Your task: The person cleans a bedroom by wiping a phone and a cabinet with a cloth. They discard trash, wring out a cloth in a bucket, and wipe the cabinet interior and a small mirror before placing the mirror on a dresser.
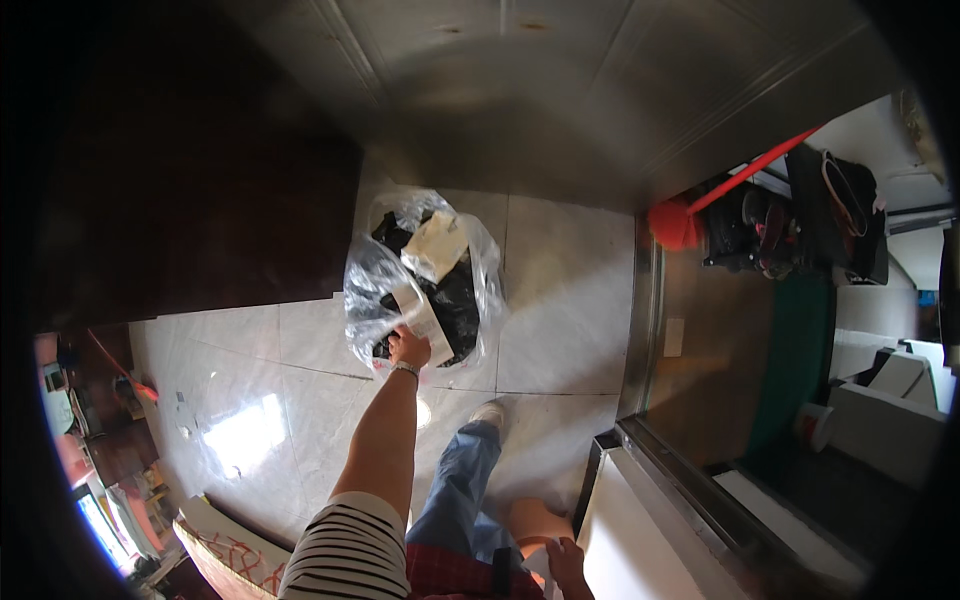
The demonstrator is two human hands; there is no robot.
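A clear plastic bag stands open on the floor, stuffed with black plastic. On top lie a crumpled cream-coloured package and a pale flat carton bearing print. My left hand reaches down to the bag's near side, fingers curled beside the carton and touching it. Whether it grips the carton or the bag film I cannot tell. Low in the view, close to my body, my right hand closes on the edge of a white object that I cannot identify. An orange container is just beyond it.
A dark cabinet rises left of the bag, and a grey metal door stands ahead. To the right, a metal threshold borders a brown mat. Past it are a red-handled tool, shoes and a white cup.
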